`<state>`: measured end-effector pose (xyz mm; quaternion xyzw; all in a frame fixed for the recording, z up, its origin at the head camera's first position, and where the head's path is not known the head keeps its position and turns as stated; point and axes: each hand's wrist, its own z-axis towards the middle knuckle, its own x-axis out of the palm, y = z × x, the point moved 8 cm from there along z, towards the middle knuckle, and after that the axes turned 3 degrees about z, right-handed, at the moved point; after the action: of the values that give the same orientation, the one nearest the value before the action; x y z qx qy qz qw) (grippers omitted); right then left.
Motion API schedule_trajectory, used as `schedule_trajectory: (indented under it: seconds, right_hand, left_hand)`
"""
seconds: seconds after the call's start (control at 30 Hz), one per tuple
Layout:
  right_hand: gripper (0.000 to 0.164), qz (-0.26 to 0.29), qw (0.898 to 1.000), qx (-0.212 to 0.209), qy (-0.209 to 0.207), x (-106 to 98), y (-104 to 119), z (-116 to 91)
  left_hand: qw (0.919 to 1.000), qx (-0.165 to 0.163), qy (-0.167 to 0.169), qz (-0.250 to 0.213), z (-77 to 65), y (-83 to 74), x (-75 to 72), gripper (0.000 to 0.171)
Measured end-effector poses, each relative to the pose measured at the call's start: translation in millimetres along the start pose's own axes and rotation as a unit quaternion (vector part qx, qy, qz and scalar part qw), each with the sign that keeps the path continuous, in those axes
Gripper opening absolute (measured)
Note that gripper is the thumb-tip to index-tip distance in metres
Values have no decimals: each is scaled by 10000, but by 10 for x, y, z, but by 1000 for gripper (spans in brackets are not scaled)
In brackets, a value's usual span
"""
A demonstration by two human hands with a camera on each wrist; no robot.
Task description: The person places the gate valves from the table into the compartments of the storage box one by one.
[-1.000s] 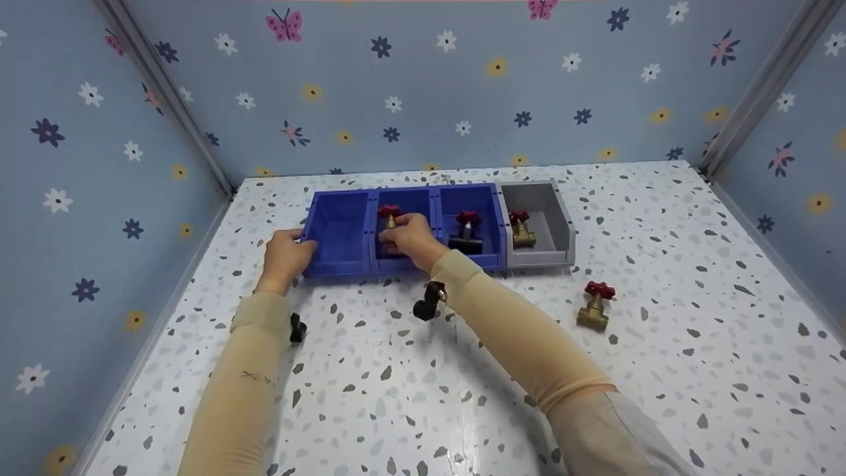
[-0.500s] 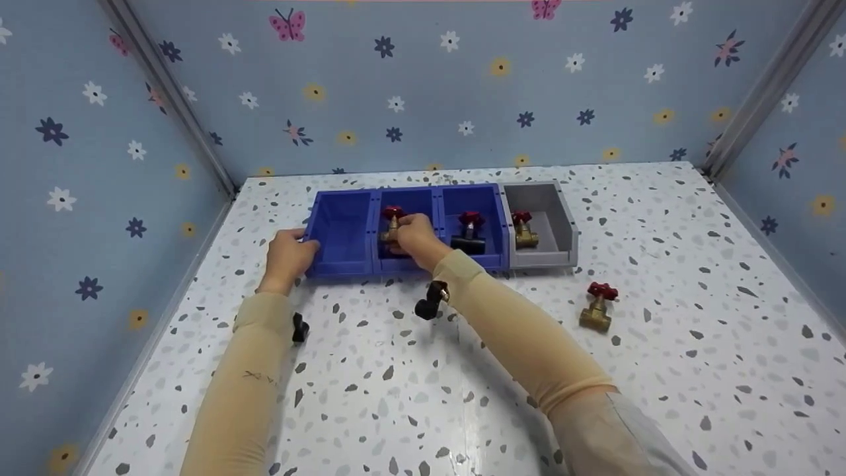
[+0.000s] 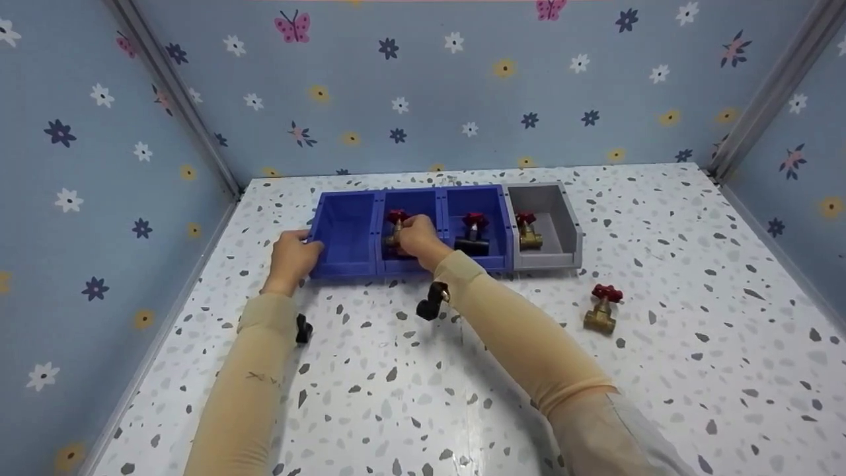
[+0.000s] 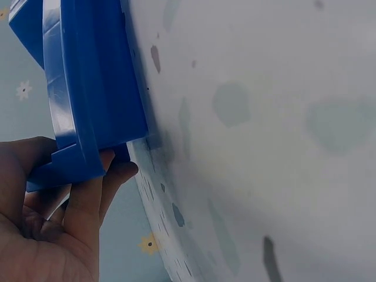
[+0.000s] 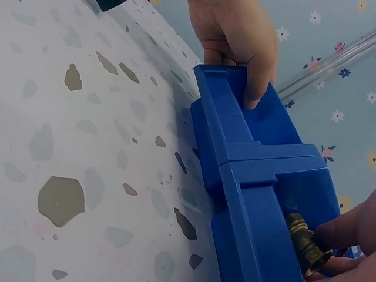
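Observation:
My left hand (image 3: 291, 261) grips the outer wall of the leftmost blue bin (image 3: 347, 231), its thumb inside and fingers outside, as the left wrist view shows. Nothing lies in that bin. Inside the second blue bin (image 3: 411, 266), my right hand (image 3: 421, 239) pinches a brass valve (image 5: 308, 247) with a red handwheel (image 3: 397, 216). In the right wrist view the thumb and fingers meet the valve's brass body from the right. The handwheel is mostly hidden there.
A valve with a black body (image 3: 472, 246) and red wheel lies in the third blue bin. The grey bin (image 3: 570, 231) holds a brass valve (image 3: 531, 238). Another brass valve (image 3: 600, 320) lies on the speckled table, front right. Patterned walls (image 3: 423, 86) enclose the back and sides.
My right fingertips have shifted slightly right along the valve, which stays in the second bin. My left hand keeps its grip. The head view has drifted a little.

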<state>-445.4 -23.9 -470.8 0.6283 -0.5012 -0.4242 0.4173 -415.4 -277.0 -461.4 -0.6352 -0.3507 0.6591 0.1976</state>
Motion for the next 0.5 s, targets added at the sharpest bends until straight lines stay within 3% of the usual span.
schedule_trajectory:
  seconds: [0.13, 0.23, 0.37, 0.5]
  right_hand:
    - [43, -234, 9997, 63, 71, -9, -3, -1]
    - [16, -431, 9990, 46, 147, -11, -1, -2]
    - [30, -655, 9970, -14, 409, -3, -3, -7]
    - [12, -576, 9958, 47, 713, 9, -21, 0]
  left_hand:
    - [10000, 18, -51, -7, -11, -5, -2, 48]
    - [10000, 27, -68, -32, -15, -8, 0, 47]
    - [10000, 13, -22, -78, -16, -12, -1, 47]
    - [10000, 16, 14, -90, -19, -15, -7, 48]
